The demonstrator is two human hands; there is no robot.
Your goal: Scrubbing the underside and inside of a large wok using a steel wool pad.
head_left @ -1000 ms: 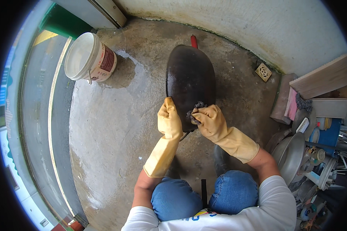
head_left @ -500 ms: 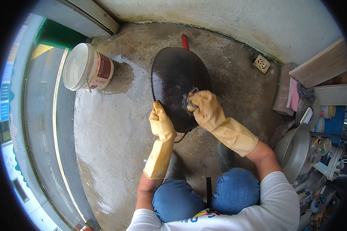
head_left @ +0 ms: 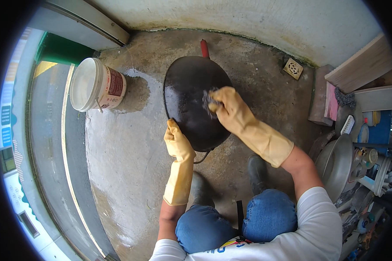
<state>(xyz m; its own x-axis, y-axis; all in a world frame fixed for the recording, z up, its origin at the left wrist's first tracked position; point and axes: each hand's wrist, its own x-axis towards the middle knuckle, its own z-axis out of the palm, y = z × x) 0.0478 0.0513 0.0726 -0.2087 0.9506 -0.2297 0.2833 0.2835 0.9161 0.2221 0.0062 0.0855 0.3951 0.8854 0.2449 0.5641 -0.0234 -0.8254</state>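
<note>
A large dark wok [head_left: 191,82] lies upside down on the concrete floor, its wet underside facing up. Its red handle [head_left: 204,48] points away from me, and a wire loop [head_left: 201,159] shows at the near edge. Both hands wear yellow rubber gloves. My left hand [head_left: 177,140] is closed on the wok's near left rim. In my right hand [head_left: 227,104] is a grey metal scouring pad [head_left: 208,103], pressed against the wok's right side. The fingers wrap round the pad and hide part of it.
A white bucket [head_left: 86,85] stands at the left beside a wet patch. A square floor drain [head_left: 293,68] lies near the far wall. Crowding the right side are a metal basin [head_left: 334,167], a white brush [head_left: 347,125], boards [head_left: 361,65] and assorted clutter.
My right hand has moved slightly left and away from me across the wok with the scouring pad. The left hand keeps its hold on the rim; the whole view has shifted a little.
</note>
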